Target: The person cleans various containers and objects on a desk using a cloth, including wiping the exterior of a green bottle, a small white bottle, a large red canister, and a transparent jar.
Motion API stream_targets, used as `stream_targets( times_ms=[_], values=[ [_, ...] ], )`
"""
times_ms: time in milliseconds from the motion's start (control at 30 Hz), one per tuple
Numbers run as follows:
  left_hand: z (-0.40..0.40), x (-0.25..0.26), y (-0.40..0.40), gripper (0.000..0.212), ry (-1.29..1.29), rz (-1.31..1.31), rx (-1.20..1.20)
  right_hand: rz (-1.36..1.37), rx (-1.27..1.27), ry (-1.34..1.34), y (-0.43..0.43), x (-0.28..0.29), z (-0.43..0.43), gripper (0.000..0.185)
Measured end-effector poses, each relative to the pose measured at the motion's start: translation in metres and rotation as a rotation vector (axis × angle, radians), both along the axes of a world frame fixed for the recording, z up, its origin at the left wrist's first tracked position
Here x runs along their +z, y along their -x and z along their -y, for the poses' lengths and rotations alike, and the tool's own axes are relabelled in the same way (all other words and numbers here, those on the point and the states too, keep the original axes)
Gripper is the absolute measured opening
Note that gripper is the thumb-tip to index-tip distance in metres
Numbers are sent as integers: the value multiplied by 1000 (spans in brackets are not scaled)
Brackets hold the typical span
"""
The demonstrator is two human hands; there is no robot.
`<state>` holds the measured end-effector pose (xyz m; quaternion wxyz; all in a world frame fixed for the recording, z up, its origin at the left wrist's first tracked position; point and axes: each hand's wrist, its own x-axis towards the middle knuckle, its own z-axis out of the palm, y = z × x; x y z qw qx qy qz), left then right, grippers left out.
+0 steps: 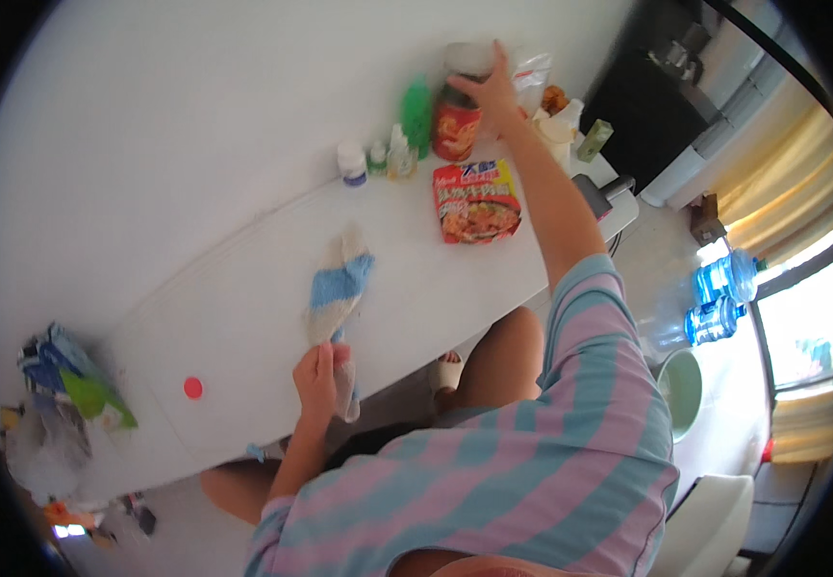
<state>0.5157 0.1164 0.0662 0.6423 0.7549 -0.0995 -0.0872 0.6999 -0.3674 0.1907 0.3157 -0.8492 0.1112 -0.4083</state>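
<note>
My left hand (318,375) grips one end of a white and blue striped cloth (338,290), which lies across the white table and hangs over its near edge. My right hand (489,90) reaches to the back of the table with fingers spread, at a dark jar with a pale lid (468,59); whether it touches the jar is unclear. A red printed container (456,133) stands just below that jar. Nearer to me lies a red instant-noodle package (477,202). A green bottle (416,117), a clear bottle (402,155) and a white bottle (351,163) stand along the wall.
A red round cap (193,388) lies on the left part of the table (243,346). Plastic bags and packets (77,393) are heaped at its far left end. A green box (595,140) stands at the right end. Large blue water bottles (712,321) and a green basin (679,393) are on the floor.
</note>
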Motion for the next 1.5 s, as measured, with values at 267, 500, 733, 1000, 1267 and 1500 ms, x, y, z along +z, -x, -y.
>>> stream_targets(
  times_ms=[267, 500, 733, 1000, 1267, 1500],
  values=[
    [-14, 19, -14, 22, -269, 448, 122, 56, 190, -48, 117, 2, -153, 56],
    [-18, -7, -29, 36, -493, 483, -7, -169, 460, -118, 148, -97, -274, 40],
    [-75, 16, -58, 31, 219, 107, 400, -264, 394, -207, 110, -109, -270, 44],
    [-74, -3, -35, 64, 633, -293, 183, -354, 827, 407, 140, -125, -415, 56],
    [-167, 29, -22, 29, 70, 237, 405, -335, 438, -259, 114, -82, -286, 47],
    [-217, -1, -44, 40, -591, 333, 526, -495, 222, 446, 160, -150, -295, 59]
  ],
)
